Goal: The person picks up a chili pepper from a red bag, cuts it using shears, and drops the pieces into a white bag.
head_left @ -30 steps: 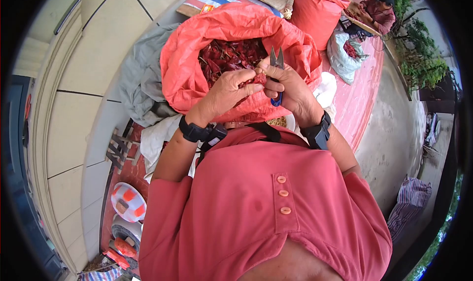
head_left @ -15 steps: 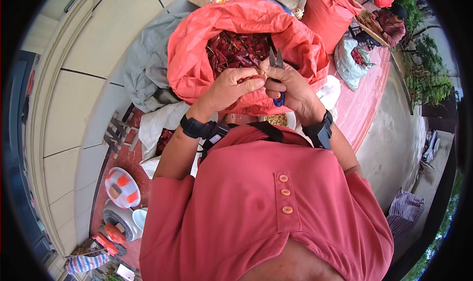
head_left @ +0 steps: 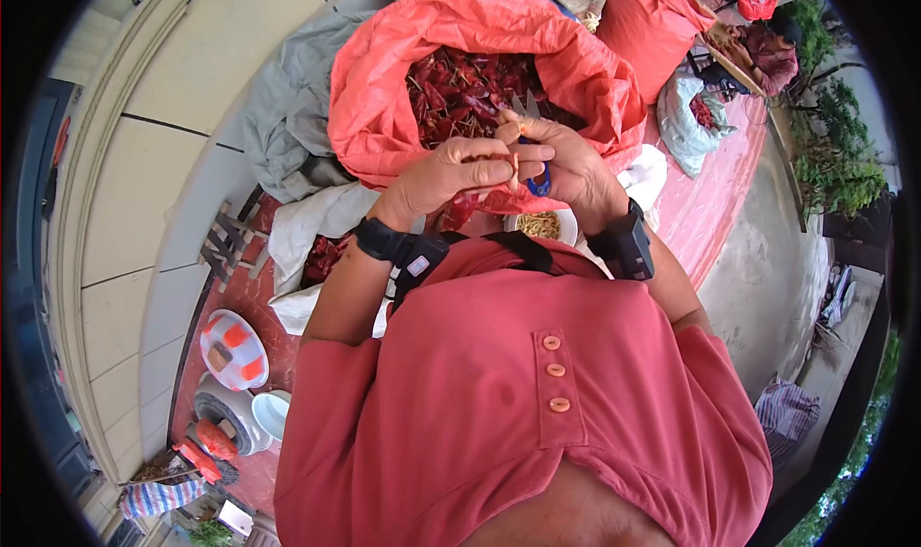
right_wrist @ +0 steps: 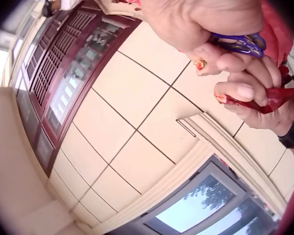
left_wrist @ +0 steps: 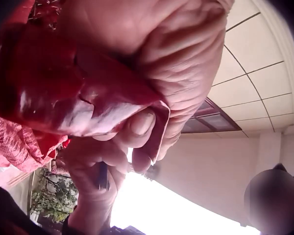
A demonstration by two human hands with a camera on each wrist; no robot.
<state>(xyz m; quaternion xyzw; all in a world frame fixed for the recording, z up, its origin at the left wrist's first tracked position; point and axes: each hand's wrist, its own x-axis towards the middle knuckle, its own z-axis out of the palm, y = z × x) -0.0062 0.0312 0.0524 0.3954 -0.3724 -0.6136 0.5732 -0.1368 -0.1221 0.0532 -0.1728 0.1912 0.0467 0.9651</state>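
My left hand (head_left: 436, 180) pinches dried red chilies between thumb and fingers. Close in the left wrist view, a glossy, wrinkled chili (left_wrist: 59, 90) crosses in front of the palm. A cut, hollow chili end shows at the fingertips in the right wrist view. My right hand (head_left: 574, 163) holds small blue-handled scissors (right_wrist: 242, 45) in its curled fingers, and the blades (head_left: 524, 106) point away from me. At its thumb and fingertip is a small orange-red chili piece (right_wrist: 200, 64). Both hands are close together over the near rim of an open red sack (head_left: 369, 96) of dried chilies (head_left: 460, 82).
A white bowl (head_left: 568, 228) of yellowish bits stands below the right hand. Left of me lies a white sack (head_left: 297, 235) with more chilies. Further off are a full red sack (head_left: 645, 34), a pale sack (head_left: 681, 134) and a seated person (head_left: 772, 58).
The right hand's fingertips have parted slightly from the left hand's, and the scissors have turned with their blades lower. A small chili piece now shows at the right fingertips. The head view has shifted a little.
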